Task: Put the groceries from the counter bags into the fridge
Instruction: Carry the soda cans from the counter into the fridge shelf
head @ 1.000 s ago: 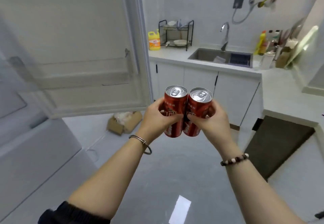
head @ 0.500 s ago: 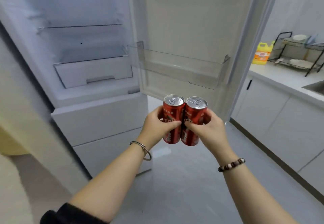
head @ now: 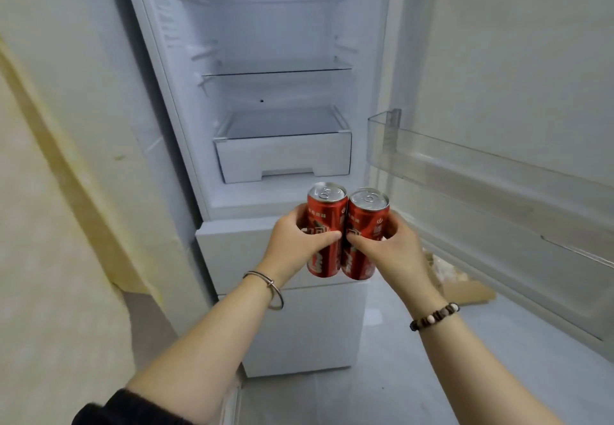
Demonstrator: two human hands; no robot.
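Note:
Two red drink cans stand upright side by side in front of me, touching each other. My left hand (head: pixel 299 245) grips the left can (head: pixel 325 222) and my right hand (head: pixel 395 252) grips the right can (head: pixel 365 225). Both are held just in front of the open white fridge (head: pixel 186 125), below its white crisper drawer (head: pixel 282 155). Two glass shelves (head: pixel 275 70) above the drawer carry nothing. The fridge door (head: pixel 518 59) stands open on the right with a clear door bin (head: pixel 465 172).
A pale yellow wall (head: pixel 50 158) runs along the left of the fridge. Below the cans are the closed lower drawers (head: pixel 299 331). A cardboard box (head: pixel 461 281) lies on the grey floor (head: pixel 415 374) behind the door.
My view has swung left from the sink counter to face the fridge interior head-on. Both hands kept the two cans together and carried them closer to the fridge.

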